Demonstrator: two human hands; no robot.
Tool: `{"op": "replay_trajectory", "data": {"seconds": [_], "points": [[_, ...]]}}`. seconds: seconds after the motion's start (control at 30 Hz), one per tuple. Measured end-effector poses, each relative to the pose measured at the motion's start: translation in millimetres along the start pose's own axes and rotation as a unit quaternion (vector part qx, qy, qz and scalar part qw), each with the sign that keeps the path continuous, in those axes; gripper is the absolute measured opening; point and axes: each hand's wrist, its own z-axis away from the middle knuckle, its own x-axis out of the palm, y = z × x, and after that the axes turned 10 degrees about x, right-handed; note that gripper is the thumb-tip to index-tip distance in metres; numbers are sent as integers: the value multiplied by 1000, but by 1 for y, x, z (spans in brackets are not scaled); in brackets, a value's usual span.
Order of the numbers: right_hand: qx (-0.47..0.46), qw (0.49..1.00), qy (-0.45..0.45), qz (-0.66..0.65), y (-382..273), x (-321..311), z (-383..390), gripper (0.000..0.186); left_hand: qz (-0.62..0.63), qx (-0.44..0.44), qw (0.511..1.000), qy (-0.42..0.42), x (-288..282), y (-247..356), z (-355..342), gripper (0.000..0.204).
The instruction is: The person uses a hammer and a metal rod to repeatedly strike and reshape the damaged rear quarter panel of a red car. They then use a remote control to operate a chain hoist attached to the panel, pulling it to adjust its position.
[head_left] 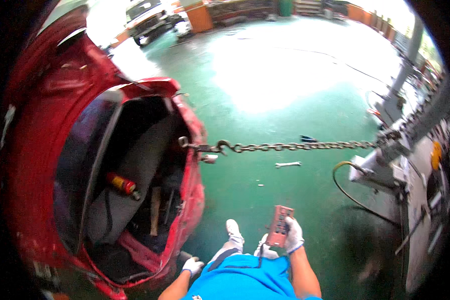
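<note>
My right hand (294, 235), in a white glove, grips a reddish remote control box (280, 225) with dark buttons, held in front of my body. A cable hangs from its lower end. Low beside the red car body (190, 220), my gloved left hand (192, 265) appears empty, with its fingers loosely apart. Ahead, a steel chain (295, 146) runs straight from a grey metal post (385, 152) at the right. Its hook (222, 146) connects to a clamp (197, 146) at the rim of the car's open trunk.
A red extinguisher-like canister (122, 185) and a wooden stick (155, 210) lie inside the trunk. On the green floor (245, 185) are a wrench (288, 164) and a dark tool (308, 139). A yellowish hose (337, 182) loops from the post's base. Another vehicle (147, 20) stands far left.
</note>
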Motion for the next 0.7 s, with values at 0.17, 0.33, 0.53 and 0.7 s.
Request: {"op": "replay_trajectory", "data": {"seconds": [0.17,0.33,0.53,0.7], "points": [[5,1000,25,10,14,-6,-13,32,196,5,978,63,25,-36,-49,59],[22,999,40,24,20,5,-15,28,212,14,976,41,-2,18,-37,69],[21,998,43,41,20,-1,-18,25,190,7,980,49,4,-11,-46,65],[19,997,72,24,19,-11,-23,26,140,-2,989,44,8,-20,-44,66]]}}
